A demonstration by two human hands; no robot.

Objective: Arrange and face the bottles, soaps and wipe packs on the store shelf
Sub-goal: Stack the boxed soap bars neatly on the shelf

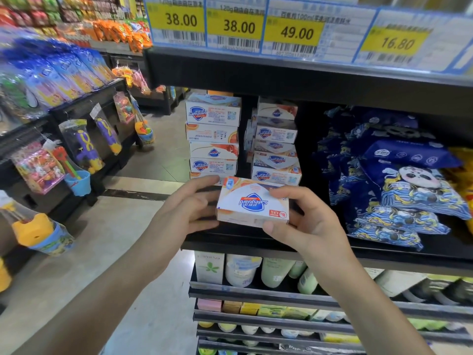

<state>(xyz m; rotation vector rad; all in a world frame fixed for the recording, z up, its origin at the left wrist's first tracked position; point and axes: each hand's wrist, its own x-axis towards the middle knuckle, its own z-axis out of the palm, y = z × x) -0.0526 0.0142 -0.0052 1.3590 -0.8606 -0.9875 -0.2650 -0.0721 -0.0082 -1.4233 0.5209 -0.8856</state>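
**Shelf and its load**

The black shelf (256, 240) carries two stacks of white soap boxes at its left end: a left stack (213, 135) at the edge and a right stack (276, 143) just beside it, less evenly piled. Well to the right, across a bare gap, lie heaped dark blue wipe packs (399, 190) with panda prints. Yellow packs (464, 172) sit at the far right.

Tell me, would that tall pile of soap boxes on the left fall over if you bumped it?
Probably, yes. The left stack of soap boxes is several boxes high, one box wide, and its edges don't line up, so a nudge could tip it. The boxes look stiff: the soap box held by the left hand and right hand keeps its shape.
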